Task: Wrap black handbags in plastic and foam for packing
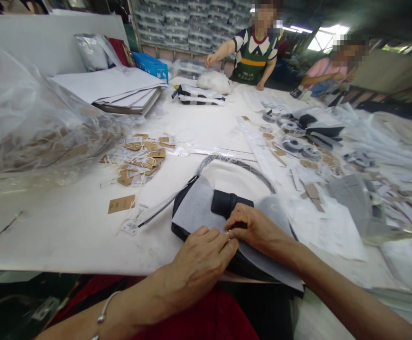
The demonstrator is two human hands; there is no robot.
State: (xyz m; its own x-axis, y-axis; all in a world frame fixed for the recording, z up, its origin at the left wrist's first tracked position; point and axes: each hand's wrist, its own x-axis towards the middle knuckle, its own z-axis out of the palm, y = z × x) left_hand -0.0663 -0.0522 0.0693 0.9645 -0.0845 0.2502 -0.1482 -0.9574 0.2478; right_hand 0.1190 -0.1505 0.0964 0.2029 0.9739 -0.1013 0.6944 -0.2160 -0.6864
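While the handbag point(223, 203) lay at the near edge of the tabletop point(78, 241), its long axis slanting from the left toward the near right, both hands met over its front. The right hand point(259, 230) had its grip pinched on a small gold-coloured fitting point(228, 232); the left hand point(206, 255) lay just left and nearer, its fingertips partly hidden, so whether it clamped anything was unclear. The handle point(234, 162) arched to the far side. Hang tags point(151, 155) lay left, and a co-worker point(253, 61) stood beyond the far side.
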